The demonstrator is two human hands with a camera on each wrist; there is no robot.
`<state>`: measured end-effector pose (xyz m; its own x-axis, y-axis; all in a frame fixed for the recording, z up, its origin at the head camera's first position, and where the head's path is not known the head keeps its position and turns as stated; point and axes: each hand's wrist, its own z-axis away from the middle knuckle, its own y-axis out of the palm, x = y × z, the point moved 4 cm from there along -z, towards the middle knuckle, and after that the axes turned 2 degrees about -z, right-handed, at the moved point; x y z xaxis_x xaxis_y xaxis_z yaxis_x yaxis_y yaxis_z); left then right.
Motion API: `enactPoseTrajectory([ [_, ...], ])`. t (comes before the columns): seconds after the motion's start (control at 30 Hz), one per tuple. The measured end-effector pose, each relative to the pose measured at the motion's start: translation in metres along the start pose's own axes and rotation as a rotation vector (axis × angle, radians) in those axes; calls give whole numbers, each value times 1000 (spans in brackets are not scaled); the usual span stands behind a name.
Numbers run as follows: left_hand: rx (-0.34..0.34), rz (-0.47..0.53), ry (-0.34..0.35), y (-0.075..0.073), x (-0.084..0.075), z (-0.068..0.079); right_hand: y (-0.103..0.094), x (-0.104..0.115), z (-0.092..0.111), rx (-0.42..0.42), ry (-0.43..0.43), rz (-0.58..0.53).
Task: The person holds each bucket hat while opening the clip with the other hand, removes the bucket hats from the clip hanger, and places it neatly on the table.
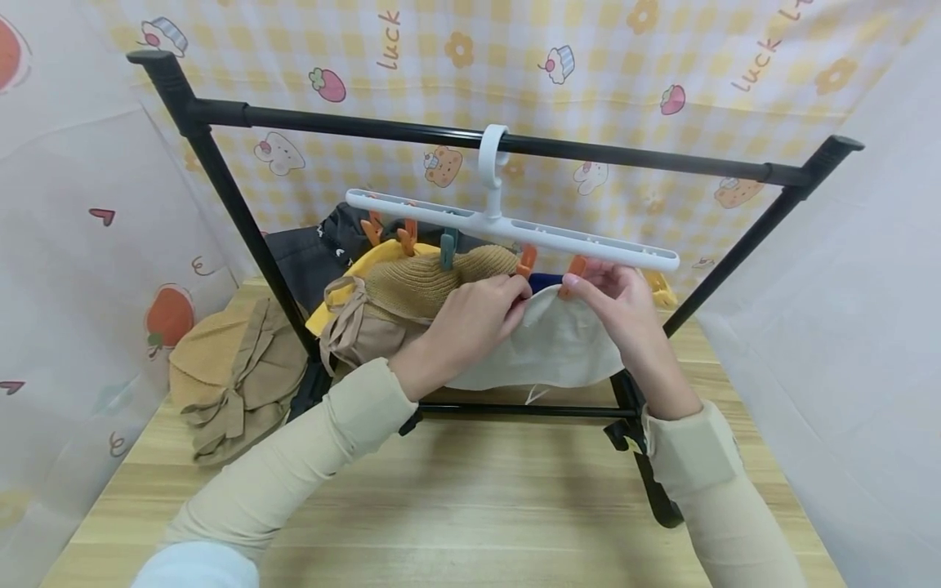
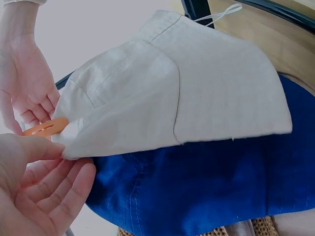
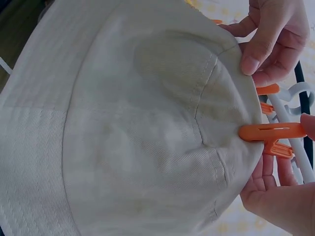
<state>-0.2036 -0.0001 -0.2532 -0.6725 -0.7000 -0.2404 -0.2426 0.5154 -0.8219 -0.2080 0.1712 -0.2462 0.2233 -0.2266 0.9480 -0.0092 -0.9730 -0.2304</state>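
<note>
An off-white bucket hat (image 1: 562, 347) hangs below a white clip hanger (image 1: 581, 242), its brim downward. My left hand (image 1: 481, 314) pinches the hat's crown edge between thumb and fingers. With thumb and fingers, my right hand (image 1: 625, 306) pinches an orange clip (image 1: 572, 276), whose tip overlaps the crown edge in the right wrist view. Behind the off-white hat is a blue hat (image 2: 197, 182). Further left under the hanger hang a woven straw hat (image 1: 412, 286) with a brown bow and a yellow hat (image 1: 360, 265), near more orange clips and a green clip (image 1: 447, 249).
The hanger hooks over the top bar (image 1: 353, 127) of a black rack on a wooden table (image 1: 478, 506). Tan and brown hats (image 1: 243, 376) lie at the left. Dark clothing (image 1: 297, 265) is behind the rack's left side. A patterned curtain (image 1: 456, 73) backs the scene.
</note>
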Motion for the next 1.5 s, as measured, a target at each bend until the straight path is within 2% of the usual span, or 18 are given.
enactPoseTrajectory([
  [0.2, -13, -5, -11, 2, 4, 0, 2, -7, -3, 2, 28, -62],
  [0.5, -33, -12, -26, 3, 9, 2, 9, -18, -5, -73, 86, -136],
  [0.73, -22, -14, -31, 2, 11, 4, 14, -23, -7, -96, 86, -214],
  [1.07, -18, -28, -39, 2, 14, 5, 17, -25, -8, -123, 99, -252],
  [1.3, 2, -14, -65, 3, 15, 6, 21, -28, -8, -166, 67, -290],
  [1.5, 2, -26, -66, 5, 16, 7, 25, -32, -12, -209, -27, -391],
])
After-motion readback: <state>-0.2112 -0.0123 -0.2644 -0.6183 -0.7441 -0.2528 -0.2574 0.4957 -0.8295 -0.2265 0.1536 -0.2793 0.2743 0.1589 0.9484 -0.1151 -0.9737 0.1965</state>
